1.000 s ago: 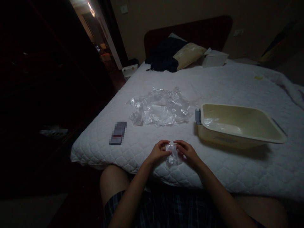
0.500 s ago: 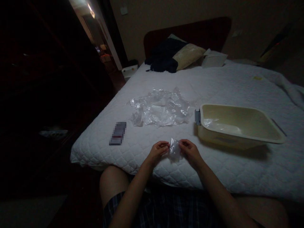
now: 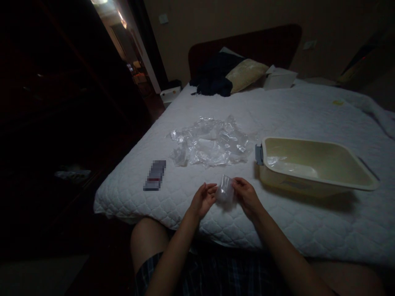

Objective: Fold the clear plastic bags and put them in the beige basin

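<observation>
I hold a small clear plastic bag [image 3: 224, 190] just above the near edge of a white quilted bed [image 3: 308, 230]. My left hand [image 3: 203, 199] pinches its left side and my right hand [image 3: 246, 196] pinches its right side; the fingers of both are closed on it. Farther up the bed lies a heap of clear plastic bags [image 3: 211, 142]. A cream plastic tub [image 3: 317, 187] sits to the right, with something clear inside it.
A small dark flat object [image 3: 154, 175] lies on the bed to my left. Pillows, dark clothing [image 3: 212, 80] and a white box [image 3: 279, 78] sit by the headboard. The room left of the bed is dark, with a lit doorway behind.
The small bag was crumpled low between my hands a second ago; it is now raised a little and spread between my fingertips. The view shifted slightly.
</observation>
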`<state>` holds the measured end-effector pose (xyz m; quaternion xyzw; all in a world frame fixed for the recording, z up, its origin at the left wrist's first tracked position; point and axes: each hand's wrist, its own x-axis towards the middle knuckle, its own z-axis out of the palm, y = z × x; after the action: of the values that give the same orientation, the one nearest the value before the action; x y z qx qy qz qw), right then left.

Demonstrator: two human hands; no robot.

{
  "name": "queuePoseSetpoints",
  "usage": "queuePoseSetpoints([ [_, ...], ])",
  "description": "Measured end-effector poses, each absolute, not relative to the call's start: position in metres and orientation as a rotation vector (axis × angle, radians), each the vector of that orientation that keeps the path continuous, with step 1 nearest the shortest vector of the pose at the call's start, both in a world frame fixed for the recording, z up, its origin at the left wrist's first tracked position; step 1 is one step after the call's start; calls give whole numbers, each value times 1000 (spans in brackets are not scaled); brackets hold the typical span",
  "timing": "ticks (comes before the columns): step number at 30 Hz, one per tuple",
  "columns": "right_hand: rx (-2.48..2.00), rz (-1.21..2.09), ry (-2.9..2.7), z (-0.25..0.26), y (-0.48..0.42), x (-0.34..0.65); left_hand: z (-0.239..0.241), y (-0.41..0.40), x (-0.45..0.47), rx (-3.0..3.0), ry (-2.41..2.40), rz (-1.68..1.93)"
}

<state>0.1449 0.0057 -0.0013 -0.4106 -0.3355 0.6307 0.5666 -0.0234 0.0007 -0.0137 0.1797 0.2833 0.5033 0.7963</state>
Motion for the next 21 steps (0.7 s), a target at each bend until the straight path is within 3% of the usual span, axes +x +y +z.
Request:
queuePoseSetpoints([
  [14, -1163, 1246, -1051, -12, 9, 140, -16, -5, -9, 673, 829, 1068],
  [21, -1355, 816, -1179, -3, -6, 143, -21, -5, -6, 601, 908, 1215],
])
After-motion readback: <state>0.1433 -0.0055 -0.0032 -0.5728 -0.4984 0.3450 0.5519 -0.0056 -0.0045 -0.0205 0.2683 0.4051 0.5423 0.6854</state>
